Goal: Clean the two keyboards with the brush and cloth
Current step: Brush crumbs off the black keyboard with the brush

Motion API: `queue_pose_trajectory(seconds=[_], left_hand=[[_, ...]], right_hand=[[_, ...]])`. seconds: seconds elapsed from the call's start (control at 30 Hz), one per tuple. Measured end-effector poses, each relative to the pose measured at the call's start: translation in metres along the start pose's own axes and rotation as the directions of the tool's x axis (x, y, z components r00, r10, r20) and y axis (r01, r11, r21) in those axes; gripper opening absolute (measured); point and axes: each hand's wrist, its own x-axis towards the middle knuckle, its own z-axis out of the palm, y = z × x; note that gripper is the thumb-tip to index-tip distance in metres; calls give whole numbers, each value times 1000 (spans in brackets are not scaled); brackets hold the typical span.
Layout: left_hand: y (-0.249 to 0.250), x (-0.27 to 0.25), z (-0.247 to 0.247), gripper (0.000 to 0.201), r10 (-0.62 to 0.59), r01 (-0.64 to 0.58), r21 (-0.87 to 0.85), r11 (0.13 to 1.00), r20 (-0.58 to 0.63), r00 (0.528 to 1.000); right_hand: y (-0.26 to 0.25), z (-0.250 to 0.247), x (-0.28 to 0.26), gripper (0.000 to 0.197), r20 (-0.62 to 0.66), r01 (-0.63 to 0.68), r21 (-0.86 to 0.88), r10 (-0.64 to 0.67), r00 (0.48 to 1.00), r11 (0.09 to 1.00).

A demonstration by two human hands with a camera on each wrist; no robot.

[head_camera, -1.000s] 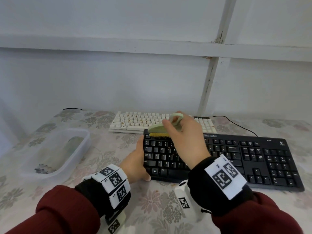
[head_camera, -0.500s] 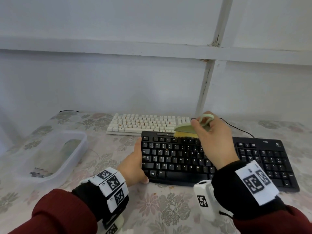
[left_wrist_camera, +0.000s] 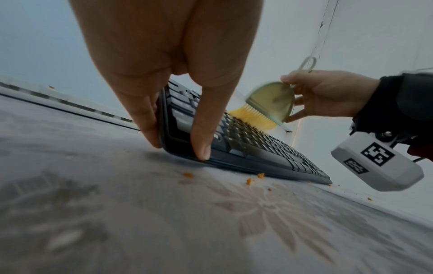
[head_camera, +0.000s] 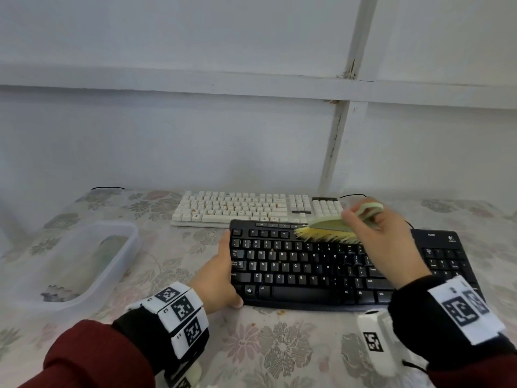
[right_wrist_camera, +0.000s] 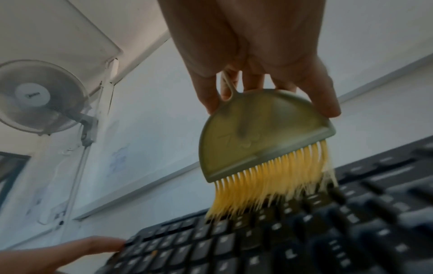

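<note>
Evidently light and stiff-backed with soft, springy bristles, the brush (head_camera: 328, 229) is best pinched by its pale green half-round head, as the right hand (head_camera: 383, 242) does. Its yellow bristles touch the black keyboard's (head_camera: 307, 270) upper key rows. Straight-fingered, the left hand (head_camera: 221, 273) braces that keyboard's left edge.

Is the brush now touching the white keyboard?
No, the brush in the right hand has its yellow bristles on the black keyboard; the white keyboard lies behind, untouched.
</note>
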Motion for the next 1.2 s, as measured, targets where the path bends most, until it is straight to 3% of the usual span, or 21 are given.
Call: queue_pose_trajectory(seconds=[0.13,0.27,0.47,0.57,0.67,0.73,0.9,1.07,1.2], left_hand=[[-1,1,0,128,14,-14,-12,1000,-1,1000],[-1,1,0,128,2,-2,3,1000,1,1000],[-2,2,1,131,-6,6,2,1000,1,1000],[-4,3,1,131,-9,9,-8,1000,2,1000],[-2,2,0,130,-8,8,-10,1000,-1,1000],[0,1,0,127,5,-5,4,1000,-6,1000],[2,0,-3,113,6,-6,45,999,6,1000],[0,1,-3,126,17,-17,-16,1000,27,1000],[0,0,-3,128,28,-28,-29,999,25,999]], right_hand=[[-1,-11,3,14,-66,72,-39,-74,995,997],[1,-8,6,14,-42,56,11,-55,998,998],[-6,-19,11,17,-142,75,-246,-112,983,966],[-36,10,-2,19,-61,178,-138,-188,980,974],[-55,56,-18,17,101,192,-44,-187,977,980],[-58,81,-25,18,134,211,-34,-205,970,977],[-53,105,-33,26,115,198,-40,-192,975,979],[-30,79,-26,20,39,130,-108,-127,991,986],[-37,76,-26,17,-9,206,-131,-209,978,970]])
